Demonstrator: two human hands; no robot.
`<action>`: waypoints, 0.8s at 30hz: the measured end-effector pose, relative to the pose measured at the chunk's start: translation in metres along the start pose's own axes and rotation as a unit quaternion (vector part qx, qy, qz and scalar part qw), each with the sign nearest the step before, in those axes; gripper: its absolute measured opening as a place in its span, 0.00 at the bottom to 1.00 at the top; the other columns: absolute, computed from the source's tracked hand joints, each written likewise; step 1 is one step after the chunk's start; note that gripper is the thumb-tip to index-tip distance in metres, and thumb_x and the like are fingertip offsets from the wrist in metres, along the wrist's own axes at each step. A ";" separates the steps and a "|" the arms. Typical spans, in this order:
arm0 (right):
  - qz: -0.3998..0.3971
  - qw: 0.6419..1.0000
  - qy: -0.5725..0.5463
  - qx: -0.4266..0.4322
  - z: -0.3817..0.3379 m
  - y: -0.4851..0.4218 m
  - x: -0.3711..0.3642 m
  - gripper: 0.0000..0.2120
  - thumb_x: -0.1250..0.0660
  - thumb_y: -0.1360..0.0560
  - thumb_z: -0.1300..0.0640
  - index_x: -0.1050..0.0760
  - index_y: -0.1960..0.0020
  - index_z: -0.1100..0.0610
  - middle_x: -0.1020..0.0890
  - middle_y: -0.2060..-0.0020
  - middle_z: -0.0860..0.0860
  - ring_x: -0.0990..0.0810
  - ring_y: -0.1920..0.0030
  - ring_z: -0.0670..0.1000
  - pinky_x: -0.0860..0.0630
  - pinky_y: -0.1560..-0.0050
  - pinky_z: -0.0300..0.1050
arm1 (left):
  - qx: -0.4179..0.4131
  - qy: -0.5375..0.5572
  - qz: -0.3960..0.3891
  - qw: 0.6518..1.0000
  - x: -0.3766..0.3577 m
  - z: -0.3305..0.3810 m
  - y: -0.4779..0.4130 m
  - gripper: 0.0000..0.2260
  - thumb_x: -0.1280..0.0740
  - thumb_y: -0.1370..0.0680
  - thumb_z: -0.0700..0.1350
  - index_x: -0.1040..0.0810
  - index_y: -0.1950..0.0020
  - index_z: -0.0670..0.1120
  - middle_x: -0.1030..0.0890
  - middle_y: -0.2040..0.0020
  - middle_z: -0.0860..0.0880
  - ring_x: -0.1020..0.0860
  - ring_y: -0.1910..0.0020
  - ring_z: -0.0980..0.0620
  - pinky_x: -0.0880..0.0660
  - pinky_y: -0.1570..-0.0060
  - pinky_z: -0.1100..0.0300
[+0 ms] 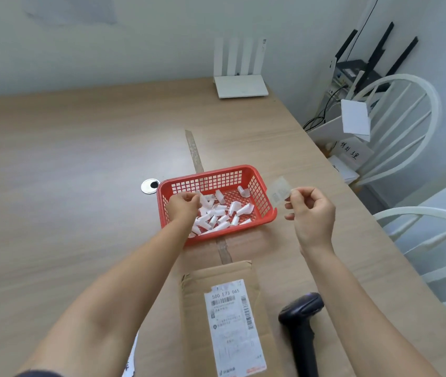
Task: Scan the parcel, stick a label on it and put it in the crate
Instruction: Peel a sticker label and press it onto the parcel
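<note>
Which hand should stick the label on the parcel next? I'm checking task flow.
The right hand: it pinches the small label above the table, with the parcel lying below it. The left hand is down in the red basket among paper scraps.

Only one view is given, taken from a camera worn on the head. It is aimed forward and steeply down over the table (80,159), whose far edge is met by the wall. Both forearms are seen stretching away from the lower edge, with the left hand (182,208) and right hand (311,213) near the middle. The parcel (216,289) is cut off by the near edge. Straight lines are bent by the wide lens, most plainly at the chairs (406,110) on the right.
</note>
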State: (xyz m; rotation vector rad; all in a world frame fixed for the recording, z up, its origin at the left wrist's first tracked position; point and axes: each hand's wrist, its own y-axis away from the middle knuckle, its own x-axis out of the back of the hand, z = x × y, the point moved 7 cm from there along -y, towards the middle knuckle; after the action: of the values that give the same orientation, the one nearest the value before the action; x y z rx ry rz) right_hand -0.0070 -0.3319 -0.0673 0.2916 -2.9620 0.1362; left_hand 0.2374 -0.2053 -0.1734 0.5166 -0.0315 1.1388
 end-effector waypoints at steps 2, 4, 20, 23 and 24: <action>-0.012 1.000 0.003 -0.004 0.007 -0.004 -0.005 0.07 0.35 0.31 0.58 0.27 0.66 0.48 0.21 0.66 0.56 0.22 0.63 0.55 0.23 0.60 0.56 | 0.007 -0.010 0.022 1.000 0.000 -0.002 -0.012 0.03 0.32 0.26 0.39 0.21 0.56 0.41 0.17 0.54 0.42 0.20 0.64 0.48 0.20 0.58 0.55; -0.022 1.000 0.008 -0.006 0.012 -0.006 -0.009 0.10 0.35 0.29 0.60 0.27 0.66 0.48 0.21 0.65 0.56 0.22 0.62 0.56 0.23 0.59 0.59 | 0.018 -0.033 0.035 0.999 0.002 -0.006 -0.021 0.03 0.31 0.27 0.41 0.22 0.56 0.43 0.17 0.53 0.42 0.20 0.65 0.48 0.20 0.57 0.54; -0.057 0.948 0.197 0.243 -0.010 0.059 -0.033 0.03 0.36 0.29 0.62 0.24 0.59 0.61 0.18 0.64 0.55 0.25 0.67 0.48 0.28 0.67 0.37 | -0.018 0.168 -0.258 0.951 -0.012 0.015 0.135 0.06 0.36 0.24 0.45 0.20 0.55 0.47 0.17 0.58 0.51 0.19 0.56 0.54 0.22 0.66 0.68; -0.066 0.932 0.219 0.283 -0.016 0.084 -0.031 0.08 0.39 0.29 0.57 0.24 0.60 0.60 0.19 0.65 0.54 0.23 0.66 0.49 0.31 0.66 0.34 | -0.004 0.220 -0.275 0.936 -0.006 0.009 0.161 0.05 0.35 0.24 0.45 0.20 0.54 0.47 0.16 0.58 0.51 0.18 0.56 0.57 0.21 0.63 0.65; -0.067 0.924 0.231 0.299 -0.018 0.092 -0.030 0.08 0.39 0.29 0.57 0.24 0.59 0.60 0.19 0.65 0.53 0.22 0.65 0.51 0.30 0.67 0.35 | -0.004 0.230 -0.278 0.933 -0.003 0.008 0.168 0.05 0.34 0.25 0.44 0.20 0.53 0.47 0.16 0.57 0.51 0.17 0.57 0.58 0.21 0.62 0.65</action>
State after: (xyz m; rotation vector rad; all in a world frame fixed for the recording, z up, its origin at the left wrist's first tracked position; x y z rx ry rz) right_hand 0.0060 -0.2342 -0.0613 0.4572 -2.3533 0.9532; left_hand 0.0918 -0.1583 -0.1044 0.2139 0.4913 0.6761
